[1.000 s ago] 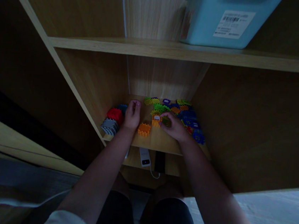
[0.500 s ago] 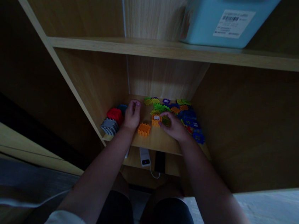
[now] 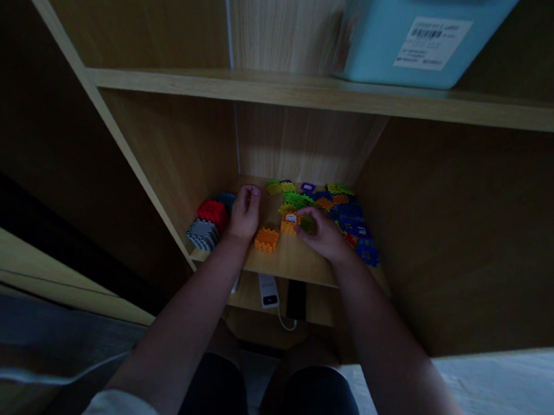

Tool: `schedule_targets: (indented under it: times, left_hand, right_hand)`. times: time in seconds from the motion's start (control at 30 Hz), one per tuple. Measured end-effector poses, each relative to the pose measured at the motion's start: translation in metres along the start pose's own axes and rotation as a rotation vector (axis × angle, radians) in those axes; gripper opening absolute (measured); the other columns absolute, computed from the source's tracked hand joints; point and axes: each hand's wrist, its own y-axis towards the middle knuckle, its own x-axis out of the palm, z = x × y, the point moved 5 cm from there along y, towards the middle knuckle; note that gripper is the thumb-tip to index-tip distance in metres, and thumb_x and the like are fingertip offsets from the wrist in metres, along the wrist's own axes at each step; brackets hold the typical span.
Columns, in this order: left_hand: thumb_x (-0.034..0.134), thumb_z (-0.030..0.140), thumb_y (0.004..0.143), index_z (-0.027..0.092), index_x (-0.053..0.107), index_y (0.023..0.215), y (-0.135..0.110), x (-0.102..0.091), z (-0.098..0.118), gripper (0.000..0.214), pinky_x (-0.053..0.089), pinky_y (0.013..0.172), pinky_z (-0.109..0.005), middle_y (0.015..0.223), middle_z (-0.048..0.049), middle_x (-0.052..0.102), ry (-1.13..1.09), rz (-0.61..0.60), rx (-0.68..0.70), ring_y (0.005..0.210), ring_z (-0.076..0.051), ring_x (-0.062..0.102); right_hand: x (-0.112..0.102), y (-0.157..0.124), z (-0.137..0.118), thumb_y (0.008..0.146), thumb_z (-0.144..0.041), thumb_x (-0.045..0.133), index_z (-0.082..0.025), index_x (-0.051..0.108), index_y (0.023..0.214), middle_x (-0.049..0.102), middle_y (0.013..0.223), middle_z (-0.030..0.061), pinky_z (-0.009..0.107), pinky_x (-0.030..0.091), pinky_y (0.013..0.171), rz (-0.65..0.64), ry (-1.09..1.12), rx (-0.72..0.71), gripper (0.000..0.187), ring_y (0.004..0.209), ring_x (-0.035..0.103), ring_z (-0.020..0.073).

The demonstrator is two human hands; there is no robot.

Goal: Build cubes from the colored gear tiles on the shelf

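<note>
My right hand [image 3: 322, 234] has thumb and fingertips at the right side of a small stack of orange notched plastic tiles [image 3: 290, 225]. Its top tile carries a white patch. To the left, my left hand [image 3: 245, 212] is held closed with curled fingers; whatever may be inside them is hidden. A second orange tile stack [image 3: 266, 240] lies between the hands, nearer the shelf's front edge. Left of my left hand stand a red tile stack [image 3: 213, 212] and a grey tile stack [image 3: 203, 233], with some blue tiles [image 3: 227, 200] behind.
Loose green tiles [image 3: 298, 200] and blue tiles [image 3: 354, 223] spread over the back and right of the shelf [image 3: 295, 265]. Below lie a white device with a cable [image 3: 268, 291] and a black flat object [image 3: 296, 300]. A light-blue bin [image 3: 374, 39] stands on the upper shelf [image 3: 269, 93].
</note>
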Motion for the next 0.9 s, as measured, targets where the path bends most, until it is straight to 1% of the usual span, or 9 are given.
schedule_targets:
  times: [0.2, 0.47, 0.6, 0.67, 0.77, 0.83, 0.9]
  left_hand:
    - [0.046, 0.07, 0.108, 0.025, 0.06, 0.1, 0.0, 0.0, 0.0, 0.048, 0.052, 0.089, -0.033, 0.095, -0.0038, 0.065, -0.014, 0.003, 0.003, 0.092, -0.02, 0.065]
    - [0.046, 0.068, 0.109, 0.025, 0.06, 0.1, 0.0, 0.0, -0.002, 0.047, 0.052, 0.09, -0.033, 0.094, -0.0032, 0.065, -0.015, -0.001, 0.008, 0.092, -0.019, 0.064]
    - [0.046, 0.067, 0.109, 0.025, 0.06, 0.099, 0.001, 0.0, -0.005, 0.046, 0.052, 0.09, -0.033, 0.094, -0.0035, 0.065, -0.01, -0.003, 0.006, 0.092, -0.02, 0.065]
    - [0.046, 0.067, 0.109, 0.024, 0.06, 0.099, 0.001, 0.0, -0.005, 0.046, 0.052, 0.09, -0.033, 0.094, -0.0035, 0.065, -0.019, -0.001, 0.012, 0.092, -0.019, 0.065]
    - [0.046, 0.068, 0.109, 0.024, 0.06, 0.1, 0.0, 0.0, -0.004, 0.047, 0.052, 0.089, -0.033, 0.095, -0.0035, 0.066, -0.032, 0.003, 0.015, 0.092, -0.019, 0.065]
    - [0.044, 0.07, 0.109, 0.024, 0.06, 0.101, 0.0, 0.0, -0.003, 0.05, 0.052, 0.09, -0.032, 0.096, -0.0036, 0.066, -0.028, 0.0, 0.005, 0.093, -0.019, 0.065]
    - [0.042, 0.072, 0.108, 0.024, 0.06, 0.101, 0.0, 0.0, -0.001, 0.053, 0.052, 0.09, -0.032, 0.096, -0.0037, 0.065, -0.015, -0.002, -0.008, 0.095, -0.02, 0.065]
  right_hand:
    - [-0.001, 0.0, -0.002, 0.094, -0.038, 0.073, -0.031, 0.065, 0.121, 0.075, 0.124, 0.0069, 0.051, 0.056, 0.109, 0.008, 0.012, -0.008, 0.029, 0.12, 0.071, 0.03]
    - [0.002, -0.001, 0.002, 0.094, -0.037, 0.073, -0.031, 0.065, 0.122, 0.075, 0.125, 0.0066, 0.051, 0.054, 0.11, 0.006, -0.004, -0.007, 0.03, 0.121, 0.07, 0.0306]
    - [0.002, -0.002, -0.001, 0.094, -0.037, 0.074, -0.031, 0.066, 0.124, 0.074, 0.126, 0.0065, 0.051, 0.053, 0.111, -0.007, -0.002, -0.022, 0.031, 0.122, 0.069, 0.0314]
    - [-0.002, -0.001, -0.006, 0.094, -0.038, 0.077, -0.032, 0.066, 0.124, 0.074, 0.126, 0.0072, 0.053, 0.052, 0.111, 0.022, -0.032, -0.035, 0.032, 0.124, 0.068, 0.033]
    - [-0.013, 0.0, -0.019, 0.095, -0.042, 0.078, -0.031, 0.068, 0.12, 0.074, 0.124, 0.0088, 0.055, 0.051, 0.112, 0.118, -0.105, -0.074, 0.029, 0.125, 0.065, 0.0349]
    - [-0.02, 0.001, -0.031, 0.097, -0.042, 0.076, -0.03, 0.069, 0.116, 0.075, 0.121, 0.0085, 0.055, 0.052, 0.11, 0.169, -0.15, -0.116, 0.023, 0.122, 0.066, 0.0339]
    - [-0.02, 0.0, -0.045, 0.1, -0.041, 0.074, -0.029, 0.069, 0.111, 0.076, 0.114, 0.0073, 0.051, 0.055, 0.105, 0.167, -0.169, -0.16, 0.017, 0.115, 0.069, 0.0314]
